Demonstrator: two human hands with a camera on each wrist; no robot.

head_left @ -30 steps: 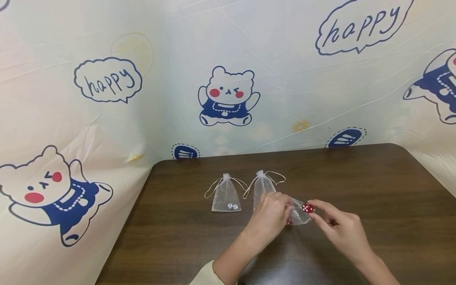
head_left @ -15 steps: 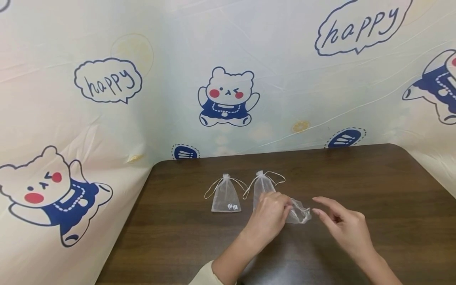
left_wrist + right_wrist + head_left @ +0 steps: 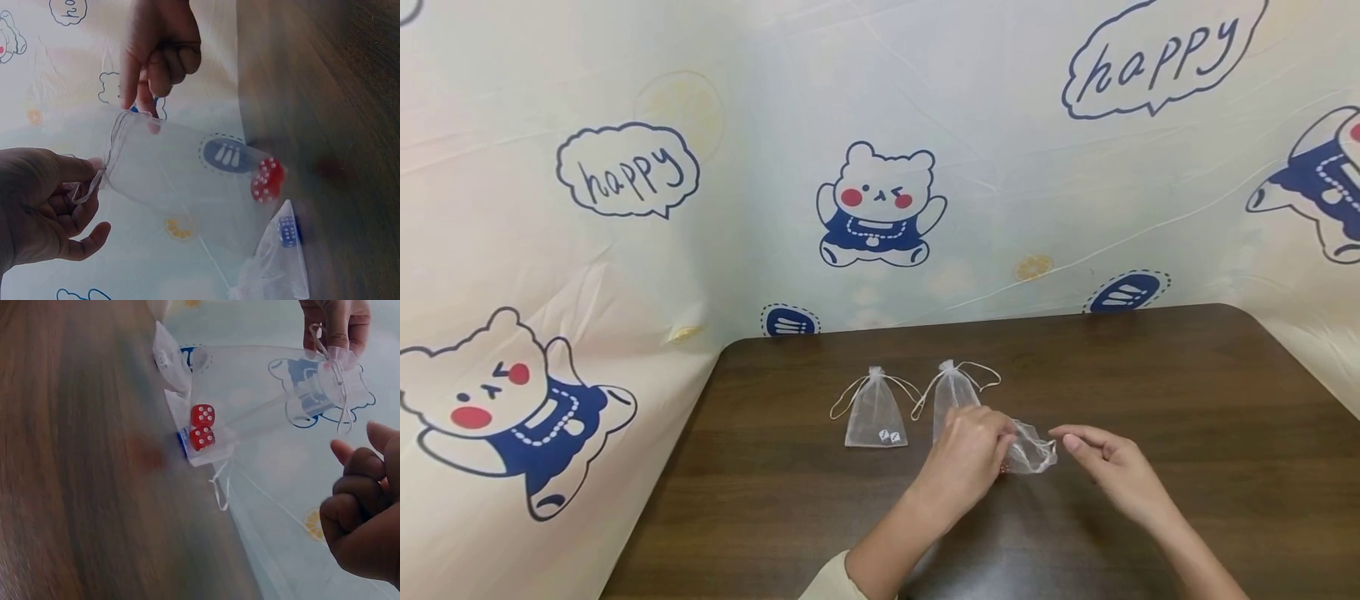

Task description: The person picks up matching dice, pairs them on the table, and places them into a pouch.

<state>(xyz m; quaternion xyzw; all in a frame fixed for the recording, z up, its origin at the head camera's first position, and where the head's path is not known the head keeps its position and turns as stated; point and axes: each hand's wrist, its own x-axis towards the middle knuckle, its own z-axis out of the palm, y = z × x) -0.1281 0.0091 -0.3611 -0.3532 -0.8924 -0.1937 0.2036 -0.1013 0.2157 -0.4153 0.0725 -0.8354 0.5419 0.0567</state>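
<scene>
My left hand [image 3: 966,446] pinches the gathered mouth of a sheer drawstring bag [image 3: 1030,454], which hangs above the table. Two red dice [image 3: 202,427] lie together at its bottom in the right wrist view; in the head view my left hand mostly hides them. My right hand [image 3: 1120,471] is beside the bag's mouth, index finger and thumb extended and nothing held between them. In the left wrist view the right hand [image 3: 164,53] has fingertips at the bag's rim; whether they touch it is unclear.
A closed sheer bag [image 3: 872,408] with two white dice lies on the brown table [image 3: 760,500]. Beside it another closed bag [image 3: 953,387] is partly behind my left hand; blue dice [image 3: 288,231] show in it. A printed cloth [image 3: 737,250] hangs behind the table.
One second ago my right hand pinched a red die at the bag's mouth; it has let go, and two red dice are in the bag. Its fingers spread, then drew closer together.
</scene>
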